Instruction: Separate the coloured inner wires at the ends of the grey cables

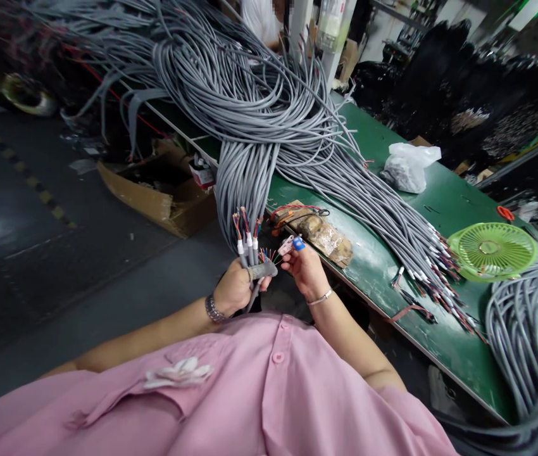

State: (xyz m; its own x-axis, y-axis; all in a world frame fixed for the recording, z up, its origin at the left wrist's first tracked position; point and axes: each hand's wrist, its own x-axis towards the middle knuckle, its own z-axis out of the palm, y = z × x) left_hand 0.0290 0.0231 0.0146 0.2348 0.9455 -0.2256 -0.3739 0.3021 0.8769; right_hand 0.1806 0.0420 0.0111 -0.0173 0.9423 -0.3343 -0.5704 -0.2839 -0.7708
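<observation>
My left hand (235, 288) is closed around several grey cables (250, 254), whose white-sleeved ends point up and fan out into thin coloured wires (245, 221). A grey wrap covers its thumb, lying across the bundle. One more cable end spreads its thin wires (269, 255) toward my right hand (307, 271). The right fingers are pinched together near those wire tips, one with a blue wrap (299, 244) and beside it a pale pink patterned piece (287, 245), wrap or small object, I cannot tell. What the pinch holds is too small to make out.
Long grey cables (231, 107) heap over the green table (440, 202), with stripped ends at right. A taped brown block (319, 231) sits at the near edge. Beyond are a green fan (493, 251), a white plastic bag (410, 166) and a cardboard box (155, 196) below. Another person (262, 22) is behind.
</observation>
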